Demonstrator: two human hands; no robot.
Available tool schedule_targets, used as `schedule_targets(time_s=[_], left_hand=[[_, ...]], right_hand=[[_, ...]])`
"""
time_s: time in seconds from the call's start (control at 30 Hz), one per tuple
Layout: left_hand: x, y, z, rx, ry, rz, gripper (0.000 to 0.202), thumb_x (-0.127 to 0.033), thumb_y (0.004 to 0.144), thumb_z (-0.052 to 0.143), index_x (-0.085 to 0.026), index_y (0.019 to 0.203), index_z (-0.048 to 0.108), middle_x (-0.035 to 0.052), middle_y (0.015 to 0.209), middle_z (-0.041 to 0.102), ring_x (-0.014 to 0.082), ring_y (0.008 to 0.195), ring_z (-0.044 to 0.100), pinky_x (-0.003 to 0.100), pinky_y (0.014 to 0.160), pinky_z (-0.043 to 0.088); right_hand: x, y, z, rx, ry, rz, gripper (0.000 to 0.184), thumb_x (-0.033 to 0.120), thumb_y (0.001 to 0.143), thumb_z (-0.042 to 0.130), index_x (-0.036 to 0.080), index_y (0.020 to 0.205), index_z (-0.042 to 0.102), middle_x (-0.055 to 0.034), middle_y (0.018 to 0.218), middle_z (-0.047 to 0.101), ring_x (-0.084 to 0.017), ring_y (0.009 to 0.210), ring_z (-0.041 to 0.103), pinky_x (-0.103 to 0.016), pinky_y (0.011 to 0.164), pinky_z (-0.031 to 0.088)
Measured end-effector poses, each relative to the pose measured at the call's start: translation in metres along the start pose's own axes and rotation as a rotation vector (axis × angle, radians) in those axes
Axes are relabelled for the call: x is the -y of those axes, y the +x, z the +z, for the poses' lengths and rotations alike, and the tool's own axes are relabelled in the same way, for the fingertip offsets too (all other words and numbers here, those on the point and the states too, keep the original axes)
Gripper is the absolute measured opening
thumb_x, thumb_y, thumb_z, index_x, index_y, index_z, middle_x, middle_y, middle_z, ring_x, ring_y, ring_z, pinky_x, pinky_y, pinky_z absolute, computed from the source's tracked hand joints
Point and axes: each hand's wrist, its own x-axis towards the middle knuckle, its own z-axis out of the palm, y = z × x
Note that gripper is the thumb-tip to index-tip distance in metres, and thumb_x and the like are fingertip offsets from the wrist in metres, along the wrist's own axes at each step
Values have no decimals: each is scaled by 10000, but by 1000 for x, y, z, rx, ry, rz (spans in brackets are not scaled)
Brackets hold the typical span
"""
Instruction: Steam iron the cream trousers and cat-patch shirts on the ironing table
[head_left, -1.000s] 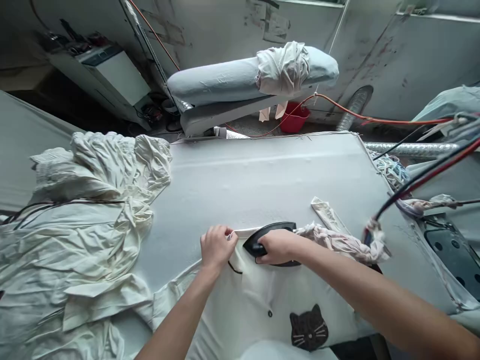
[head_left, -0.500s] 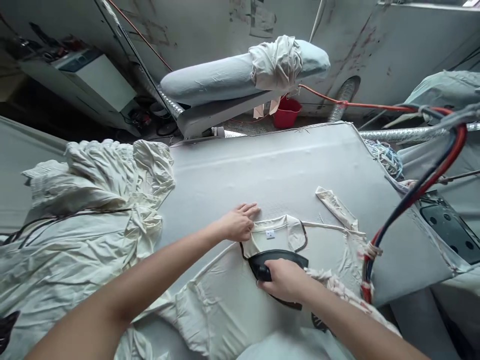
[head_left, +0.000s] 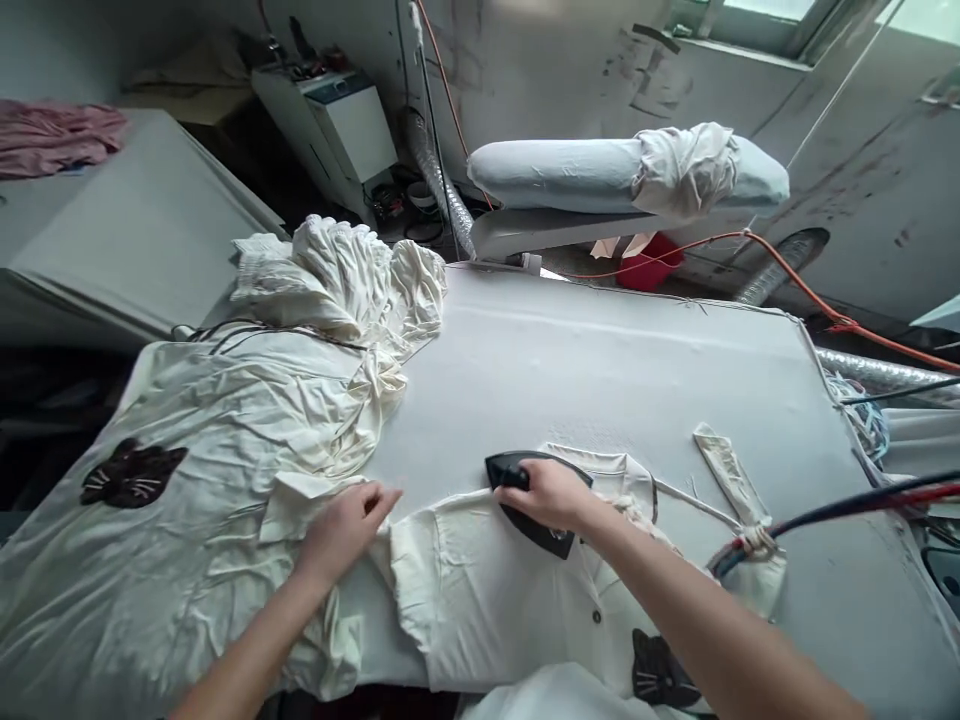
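My right hand [head_left: 551, 492] is closed around the handle of a black iron [head_left: 536, 535]. The iron rests on a cream shirt [head_left: 480, 590], at the shoulder just left of the collar. This shirt has a dark-edged collar, a button and a dark cat-face patch [head_left: 660, 668] near the bottom of the view. My left hand [head_left: 345, 530] has its fingers curled together beside the shirt's sleeve, over pale cloth; whether cloth is pinched in them is hidden. Left of it lies a wrinkled cream garment [head_left: 292, 410] with another cat-face patch [head_left: 133, 473].
A padded white ironing table [head_left: 600, 350] spreads before me. A narrow strip of cloth [head_left: 731, 475] lies right of the collar. Red and dark hoses [head_left: 847, 510] cross from the right. Behind stand a padded sleeve board [head_left: 559, 170], a red bucket [head_left: 651, 265] and a white cabinet [head_left: 352, 140].
The view has swung left. My left hand has left the collar and moved left to the sleeve's end. My right hand has slid the iron from below the collar to the left shoulder.
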Motion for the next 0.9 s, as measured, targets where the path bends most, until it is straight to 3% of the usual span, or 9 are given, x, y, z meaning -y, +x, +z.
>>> schedule_targets(time_s=[0.1,0.2,0.3,0.37,0.47,0.6,0.7,0.8,0.9], left_hand=[[-21,-3,18,-66,-11,179,413,-605,842,534,-232,965,659,77,1001,709,276,1005,633,347,873,429],[-34,-7,31,147,34,89,361,-556,869,506,-223,773,605,43,753,657,265,807,631,347,782,413],[-24,-5,25,354,-260,16,487,-628,901,420,-213,650,469,-1,657,547,202,686,547,280,643,355],[-14,-4,18,405,-492,11,535,-694,872,430,-209,645,422,-23,645,478,166,650,468,258,605,322],[-3,-3,13,429,-666,-13,557,-720,840,450,-207,633,394,-36,626,394,142,623,379,251,588,294],[3,-1,13,410,-621,-30,540,-694,833,454,-215,608,350,-36,591,366,140,586,361,260,572,268],[-1,9,11,390,-284,-104,480,-604,839,474,-215,569,393,-13,549,441,173,574,448,276,564,261],[-37,36,15,209,-55,-87,342,-488,873,475,-221,700,601,22,702,641,218,720,593,286,623,342],[-105,63,35,12,-113,152,307,-408,927,436,-238,872,685,44,939,704,217,942,628,300,815,423]], right_hand=[[21,-4,8,98,-117,-143,477,677,823,610,204,869,654,-54,811,692,-209,730,625,-278,545,279],[24,-18,1,181,-141,-208,502,697,846,569,204,908,640,-51,779,674,-199,663,584,-283,527,260],[7,-32,-17,228,-183,-222,490,682,867,550,204,924,639,-56,788,670,-198,647,570,-285,521,271],[-7,-33,-27,262,-263,-215,448,640,865,581,200,914,654,-67,790,676,-212,660,591,-288,527,288],[-12,-14,-29,318,-413,-226,378,567,834,653,193,883,689,-85,788,700,-254,692,643,-300,546,346],[32,25,-4,363,-503,-353,366,548,825,668,202,922,736,-104,862,745,-296,775,699,-335,613,468],[71,38,13,416,-505,-311,410,569,824,663,202,984,751,-118,954,759,-310,874,715,-357,677,528],[70,22,8,437,-444,-205,463,587,810,682,191,1042,737,-126,987,759,-312,924,714,-363,727,546],[23,-20,-15,334,-293,-124,500,600,826,663,184,1102,687,-129,994,749,-308,897,708,-348,708,521]])
